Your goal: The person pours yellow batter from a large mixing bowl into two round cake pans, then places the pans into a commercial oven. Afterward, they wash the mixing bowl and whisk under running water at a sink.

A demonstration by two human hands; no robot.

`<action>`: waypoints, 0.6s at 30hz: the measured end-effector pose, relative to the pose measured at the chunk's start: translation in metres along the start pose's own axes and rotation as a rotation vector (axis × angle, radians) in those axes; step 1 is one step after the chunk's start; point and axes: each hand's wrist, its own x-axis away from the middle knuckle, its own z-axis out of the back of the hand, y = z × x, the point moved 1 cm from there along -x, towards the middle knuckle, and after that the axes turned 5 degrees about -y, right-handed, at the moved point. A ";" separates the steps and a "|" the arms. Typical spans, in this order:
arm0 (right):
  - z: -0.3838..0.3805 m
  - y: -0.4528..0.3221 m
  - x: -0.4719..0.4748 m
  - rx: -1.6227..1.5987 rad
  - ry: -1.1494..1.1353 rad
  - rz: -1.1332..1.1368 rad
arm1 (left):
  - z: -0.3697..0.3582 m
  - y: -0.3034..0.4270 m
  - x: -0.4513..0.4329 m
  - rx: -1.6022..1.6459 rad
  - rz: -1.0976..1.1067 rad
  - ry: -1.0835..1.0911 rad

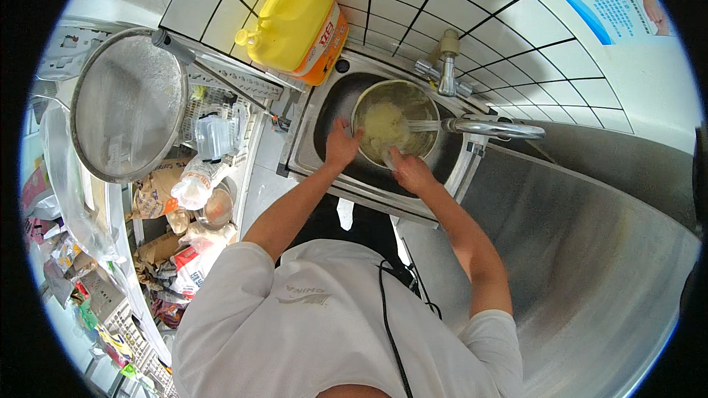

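Note:
A round metal bowl (395, 91) sits in the stainless steel sink (338, 94), with cloudy, pale yellowish liquid and foam in it. Water runs from the curved chrome faucet spout (498, 127) into the bowl's right side. My left hand (342, 145) is at the bowl's left rim, its thumb over the edge; how firmly it grips cannot be told. At the near rim my right hand (412, 171) has its fingers around something pale and narrow, perhaps a handle or a cloth, which the hand partly hides.
A yellow plastic jug (298, 16) stands behind the sink's left corner. A large round sieve (130, 105) is at the left, above shelves of bags and plastic containers (214, 135). Faucet valves (448, 74) project from the tiled wall. A broad stainless steel surface (575, 243) lies at the right.

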 end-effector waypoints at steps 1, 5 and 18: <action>0.013 -0.015 -0.002 -0.065 -0.052 -0.066 | -0.009 0.010 0.018 0.163 0.121 -0.054; -0.025 -0.009 -0.031 -0.123 0.018 0.087 | -0.041 -0.006 0.035 0.651 0.346 -0.242; -0.014 0.055 -0.025 0.568 -0.153 0.288 | 0.016 0.022 -0.012 0.147 0.295 -0.191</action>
